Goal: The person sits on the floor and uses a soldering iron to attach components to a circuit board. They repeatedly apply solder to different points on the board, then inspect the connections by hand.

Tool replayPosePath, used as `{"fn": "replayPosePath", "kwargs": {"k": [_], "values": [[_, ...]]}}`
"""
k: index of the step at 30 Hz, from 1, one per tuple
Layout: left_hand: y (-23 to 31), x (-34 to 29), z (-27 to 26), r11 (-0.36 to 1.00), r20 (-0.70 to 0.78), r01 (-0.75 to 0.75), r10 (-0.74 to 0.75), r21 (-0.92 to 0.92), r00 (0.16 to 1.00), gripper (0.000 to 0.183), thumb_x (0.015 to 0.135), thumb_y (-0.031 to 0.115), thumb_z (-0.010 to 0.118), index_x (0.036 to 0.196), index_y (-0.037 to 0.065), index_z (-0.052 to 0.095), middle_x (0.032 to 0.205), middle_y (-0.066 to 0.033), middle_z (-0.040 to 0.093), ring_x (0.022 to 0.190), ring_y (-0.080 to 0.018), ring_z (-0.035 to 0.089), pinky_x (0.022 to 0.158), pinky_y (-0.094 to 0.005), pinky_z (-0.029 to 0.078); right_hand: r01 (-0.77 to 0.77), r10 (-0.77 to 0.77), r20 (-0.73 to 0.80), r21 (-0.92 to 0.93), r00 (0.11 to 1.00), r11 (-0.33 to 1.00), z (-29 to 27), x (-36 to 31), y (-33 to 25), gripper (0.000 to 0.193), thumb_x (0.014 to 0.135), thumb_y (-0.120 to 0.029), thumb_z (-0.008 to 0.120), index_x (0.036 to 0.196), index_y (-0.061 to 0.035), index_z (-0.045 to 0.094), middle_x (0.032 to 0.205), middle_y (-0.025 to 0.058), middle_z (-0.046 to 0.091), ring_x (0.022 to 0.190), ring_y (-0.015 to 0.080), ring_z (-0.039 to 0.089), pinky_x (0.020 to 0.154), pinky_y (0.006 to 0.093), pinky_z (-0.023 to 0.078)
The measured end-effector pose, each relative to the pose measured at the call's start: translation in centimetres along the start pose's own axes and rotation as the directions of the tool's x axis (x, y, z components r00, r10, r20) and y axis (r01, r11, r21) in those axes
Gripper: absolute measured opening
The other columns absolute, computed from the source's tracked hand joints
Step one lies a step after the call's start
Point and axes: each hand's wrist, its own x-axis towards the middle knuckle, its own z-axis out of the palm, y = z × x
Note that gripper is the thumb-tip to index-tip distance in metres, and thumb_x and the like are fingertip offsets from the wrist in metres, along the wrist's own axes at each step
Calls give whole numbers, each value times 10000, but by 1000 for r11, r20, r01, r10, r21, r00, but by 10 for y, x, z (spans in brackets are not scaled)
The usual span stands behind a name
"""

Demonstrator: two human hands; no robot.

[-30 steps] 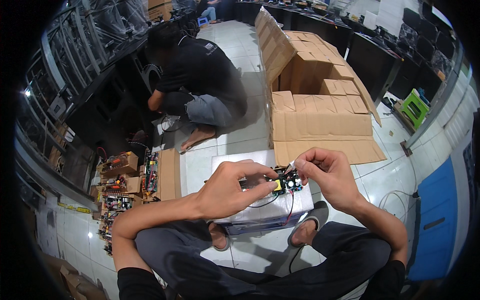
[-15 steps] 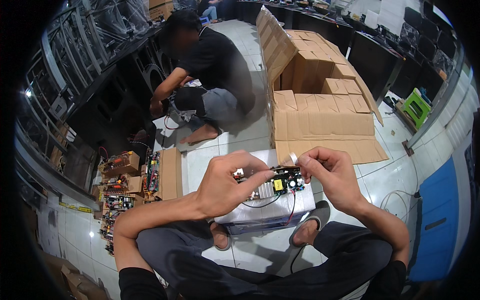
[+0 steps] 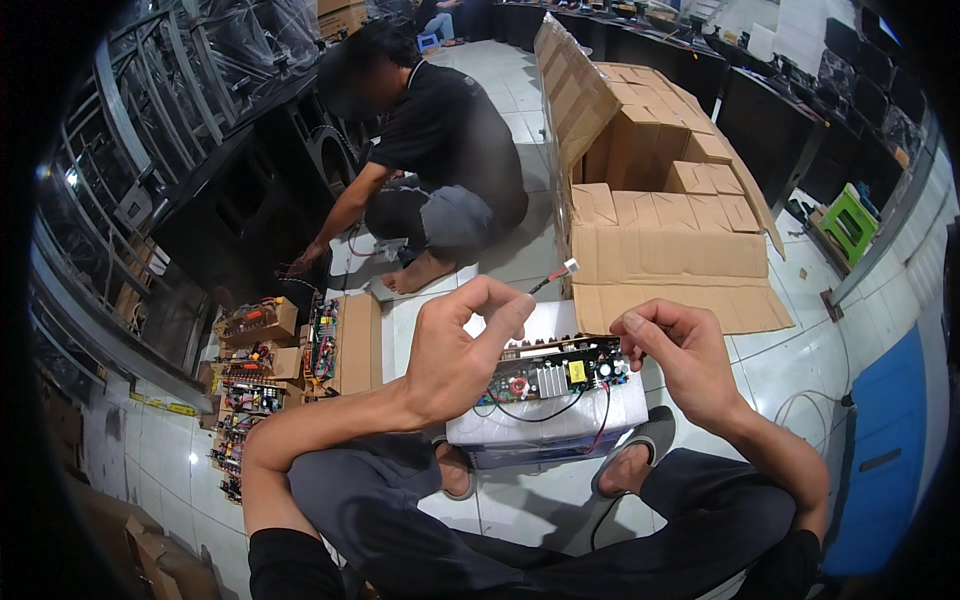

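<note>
My left hand point(image 3: 465, 345) is raised over the left end of a circuit board point(image 3: 552, 380). Its thumb and forefinger pinch a short cable point(image 3: 553, 277) of dark and red wires, tipped with a small white connector. The board carries a finned heatsink, a yellow-wrapped part and loose black and red wires. It lies on a white foam-topped block point(image 3: 520, 430) in front of me. At the board's right end my right hand point(image 3: 675, 350) has thumb and fingertips pressed together. Whatever sits between them is too small to make out.
Several more circuit boards point(image 3: 245, 400) stand beside cardboard on the left floor. A large open carton point(image 3: 670, 255) full of smaller boxes is ahead right. A co-worker point(image 3: 450, 150) sits by a black speaker cabinet point(image 3: 235, 185). A blue panel point(image 3: 880, 450) stands at right.
My left hand has lifted from the board and now holds the connector cable up. My right hand stays by the board's right end. The co-worker's arm reaches lower, and the whole view has shifted slightly.
</note>
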Motion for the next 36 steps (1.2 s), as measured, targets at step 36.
{"fn": "replayPosePath", "kwargs": {"k": [36], "values": [[2, -3, 2, 978, 402, -175, 117, 111, 908, 204, 956, 136, 629, 996, -54, 692, 827, -158, 655, 736, -251, 622, 685, -352, 482, 161, -175, -62, -186, 983, 969, 13, 1, 10, 156, 976, -123, 630, 957, 32, 626, 797, 41, 661, 705, 76, 593, 621, 237, 487]]}}
